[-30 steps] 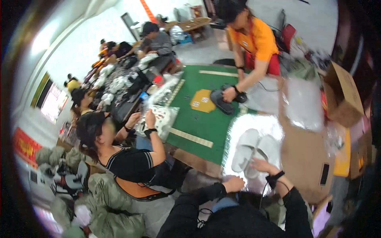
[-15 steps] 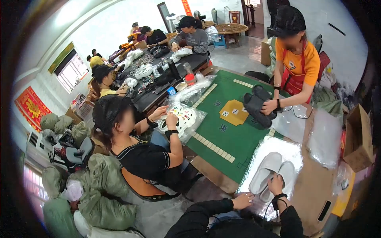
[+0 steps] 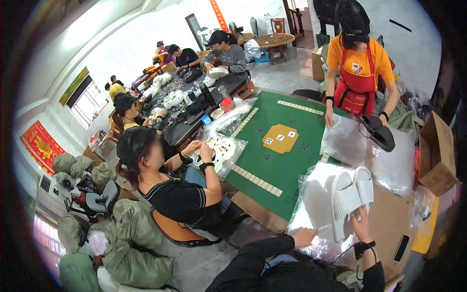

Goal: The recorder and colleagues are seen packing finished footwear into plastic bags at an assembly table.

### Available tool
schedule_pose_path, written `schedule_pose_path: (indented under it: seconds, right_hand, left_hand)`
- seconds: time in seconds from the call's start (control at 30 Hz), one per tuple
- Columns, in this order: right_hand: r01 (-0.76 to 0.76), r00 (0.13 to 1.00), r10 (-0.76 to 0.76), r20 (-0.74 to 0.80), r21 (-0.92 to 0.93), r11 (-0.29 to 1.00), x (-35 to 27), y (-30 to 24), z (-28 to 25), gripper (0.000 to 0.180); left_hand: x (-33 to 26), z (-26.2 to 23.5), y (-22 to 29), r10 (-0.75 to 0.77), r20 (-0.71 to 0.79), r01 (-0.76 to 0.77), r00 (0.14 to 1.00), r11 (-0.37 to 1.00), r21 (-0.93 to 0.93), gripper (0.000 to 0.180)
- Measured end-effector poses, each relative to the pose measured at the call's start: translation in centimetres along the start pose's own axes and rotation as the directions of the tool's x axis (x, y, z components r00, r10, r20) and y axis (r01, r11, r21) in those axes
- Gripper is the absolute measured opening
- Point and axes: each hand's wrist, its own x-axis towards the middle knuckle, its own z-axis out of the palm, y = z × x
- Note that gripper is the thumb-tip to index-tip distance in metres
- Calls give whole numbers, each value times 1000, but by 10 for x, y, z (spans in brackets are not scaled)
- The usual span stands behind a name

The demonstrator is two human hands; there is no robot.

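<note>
Right hand: your right hand [image 3: 361,223] holds the pair of white slippers [image 3: 351,193] from below, fingers curled around the heel ends at the lower edge of the pair; how tightly they close you cannot tell from this angle.
Left hand: your left hand [image 3: 303,237] rests on the clear plastic bag [image 3: 311,207], fingers bent and pinching or pressing its near edge; the grip itself is too small to read.
Where the slippers lie: on top of the bag, at the near right corner of the green-topped table [image 3: 287,146], soles up and stacked side by side.
Long axis: the pair runs from your right hand up and away to the right, toes pointing towards the far side.
Which hand is nearer: the right one, already touching the slippers; the left sits just beside them, to their lower left, on the bag.
Nearby: a cardboard box [image 3: 437,153] stands well apart to the right; a seated person [image 3: 175,190] works at the table's left.
</note>
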Motion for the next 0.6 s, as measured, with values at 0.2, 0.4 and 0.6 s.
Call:
schedule_pose_path:
  seconds: [0.2, 0.4, 0.6]
  right_hand:
    - [83, 987, -83, 138, 7, 997, -34, 41, -18, 53]
    - [-76, 922, 44, 384, 67, 995, -68, 3, -27, 52]
    - [12, 844, -94, 527, 158, 987, -92, 35, -18, 52]
  left_hand:
    - [18, -58, 3, -72, 8, 72, 997, 997, 18, 77]
    - [31, -13, -19, -173, 3, 173, 985, 985, -9, 58]
    - [20, -15, -18, -223, -91, 234, 971, 962, 139, 48]
